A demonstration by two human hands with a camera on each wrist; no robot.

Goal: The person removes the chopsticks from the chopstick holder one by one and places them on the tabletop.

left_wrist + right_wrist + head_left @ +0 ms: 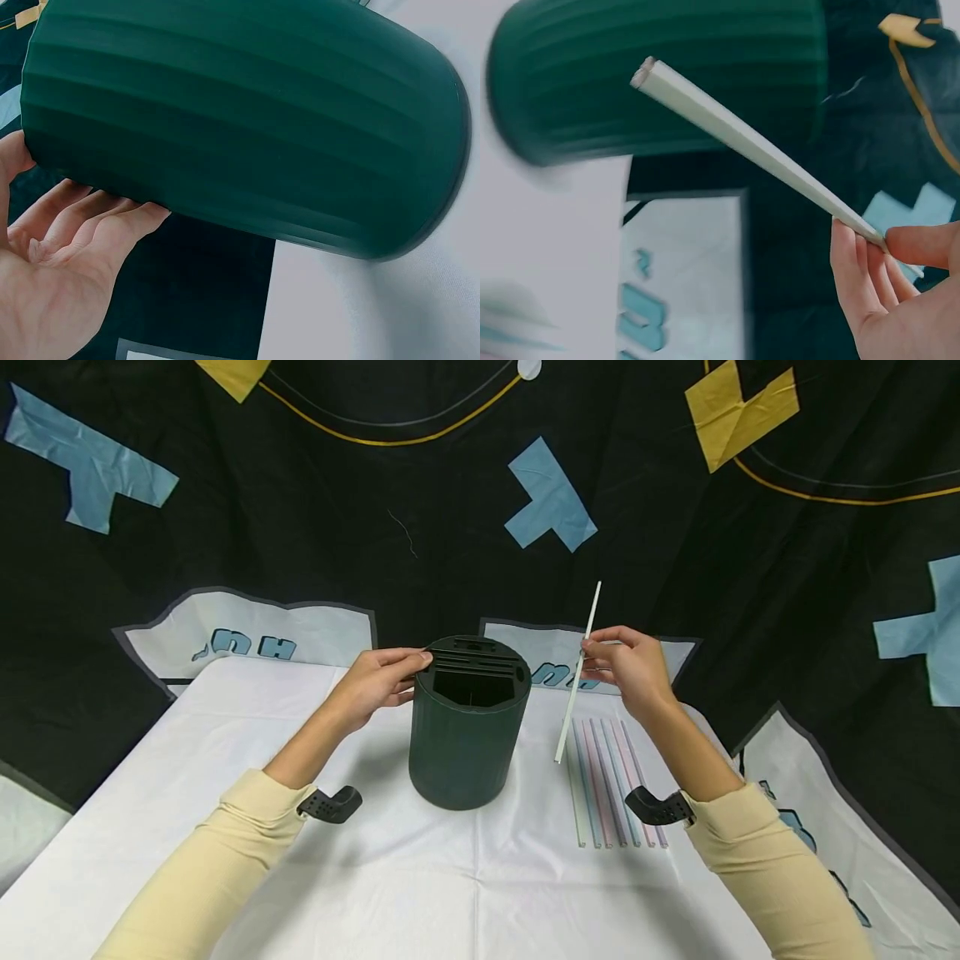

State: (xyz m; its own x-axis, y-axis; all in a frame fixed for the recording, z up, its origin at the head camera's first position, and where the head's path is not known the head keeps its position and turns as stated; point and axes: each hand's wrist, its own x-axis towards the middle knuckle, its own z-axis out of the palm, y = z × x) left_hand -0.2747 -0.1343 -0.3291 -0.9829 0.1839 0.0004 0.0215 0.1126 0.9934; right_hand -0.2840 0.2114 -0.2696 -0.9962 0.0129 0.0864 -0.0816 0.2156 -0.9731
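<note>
A dark green ribbed cylinder, a knife holder (468, 743) by its slotted top with a wider opening at the front, stands upright on the white-covered table (420, 893). My left hand (378, 681) grips its upper left rim, thumb at the top edge and fingers against the side wall; the left wrist view shows those fingers (112, 225) along the ribs. To the right of the holder, my right hand (630, 668) pinches a long pale stick (742, 142) between thumb and fingers. The stick is raised and tilted, its lower end over the table.
Several thin pastel sticks (611, 785) lie side by side on the table, below my right hand. Behind the table hangs a black cloth (435, 560) with blue and yellow tape pieces. A small black device is strapped to each wrist.
</note>
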